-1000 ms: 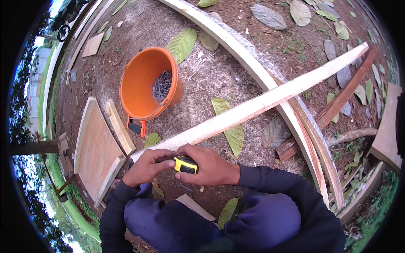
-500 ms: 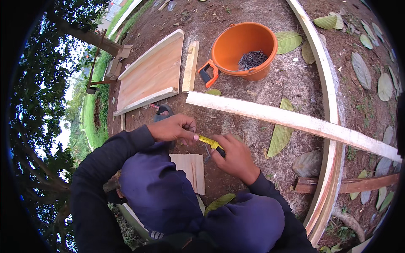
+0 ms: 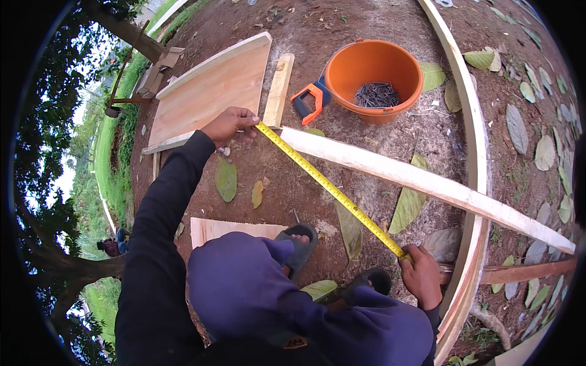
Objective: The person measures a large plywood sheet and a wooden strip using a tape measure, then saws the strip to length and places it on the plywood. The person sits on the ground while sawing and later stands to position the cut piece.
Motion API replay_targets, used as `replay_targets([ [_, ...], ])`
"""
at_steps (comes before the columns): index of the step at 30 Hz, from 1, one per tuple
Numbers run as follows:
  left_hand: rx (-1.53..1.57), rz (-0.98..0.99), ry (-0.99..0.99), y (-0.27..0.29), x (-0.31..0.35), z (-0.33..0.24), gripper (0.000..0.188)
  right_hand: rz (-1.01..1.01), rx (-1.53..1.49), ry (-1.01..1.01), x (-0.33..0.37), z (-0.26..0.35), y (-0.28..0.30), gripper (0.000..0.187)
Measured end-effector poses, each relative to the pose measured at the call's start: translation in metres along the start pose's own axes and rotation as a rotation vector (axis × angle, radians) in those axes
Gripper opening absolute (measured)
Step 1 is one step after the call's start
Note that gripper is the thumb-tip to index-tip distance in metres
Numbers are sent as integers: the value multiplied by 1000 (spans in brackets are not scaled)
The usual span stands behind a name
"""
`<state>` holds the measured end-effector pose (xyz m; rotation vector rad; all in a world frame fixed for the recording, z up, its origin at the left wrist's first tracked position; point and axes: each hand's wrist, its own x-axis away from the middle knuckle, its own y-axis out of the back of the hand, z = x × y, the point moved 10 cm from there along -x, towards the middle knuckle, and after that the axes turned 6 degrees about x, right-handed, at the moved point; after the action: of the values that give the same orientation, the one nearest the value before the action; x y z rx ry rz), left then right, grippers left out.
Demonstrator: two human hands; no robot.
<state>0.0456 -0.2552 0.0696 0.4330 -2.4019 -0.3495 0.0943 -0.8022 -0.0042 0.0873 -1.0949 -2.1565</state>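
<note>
A yellow tape measure (image 3: 329,186) is stretched out between my two hands, slanting down to the right. My left hand (image 3: 231,126) pinches its free end, close to the near end of a long pale wooden beam (image 3: 372,160). On the other end, my right hand (image 3: 420,276) is closed round the tape measure's case, which the fingers mostly hide. The beam lies just beyond the tape, running right across a second long timber (image 3: 476,146).
An orange bucket (image 3: 342,79) holding nails (image 3: 376,95) stands ahead, with an orange-handled saw (image 3: 308,104) beside it. A short wood piece (image 3: 279,88) and a rimmed wooden panel (image 3: 207,91) lie at left. A plywood piece (image 3: 210,229) is near my knees. Dry leaves (image 3: 407,204) are scattered about.
The tape measure has been drawn out long. My left hand has moved up and left to the beam's end; my right hand has moved down and right.
</note>
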Motion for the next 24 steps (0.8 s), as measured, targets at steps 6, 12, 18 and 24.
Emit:
replay_targets([
  [6, 151, 80, -35, -32, -18, 31, 34, -33, 106, -202, 18, -8, 14, 15],
  [12, 271, 194, -101, -63, -56, 52, 24, -77, -26, -427, 42, -13, 8, 20],
  [18, 855, 512, 84, -100, -67, 78, 33, -74, 2, -468, 44, 14, 7, 22],
  [24, 1091, 699, 0, -130, -92, 104, 43, -54, 123, -542, 36, 44, 21, 21],
])
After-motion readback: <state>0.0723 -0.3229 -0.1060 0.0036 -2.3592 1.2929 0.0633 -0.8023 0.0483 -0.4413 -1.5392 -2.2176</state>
